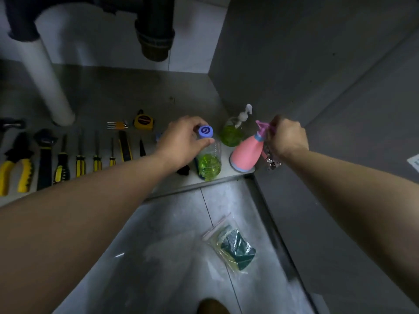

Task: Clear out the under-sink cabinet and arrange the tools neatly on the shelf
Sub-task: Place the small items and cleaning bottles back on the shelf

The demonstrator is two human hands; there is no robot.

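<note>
Left hand [181, 141] curled round the blue cap of the clear bottle [209, 164] of green liquid, standing at the cabinet shelf [158, 91] front edge. Right hand [286, 138] grips the pink spray bottle [246, 155] by its trigger head, bottle tilted. Pump bottle [233, 132] sits between the hands, just behind. Tools [79, 155] lined up left of the left hand.

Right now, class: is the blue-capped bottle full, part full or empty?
Part full. Green liquid fills only the lower part of the bottle; below the left hand its wall is clear.
</note>
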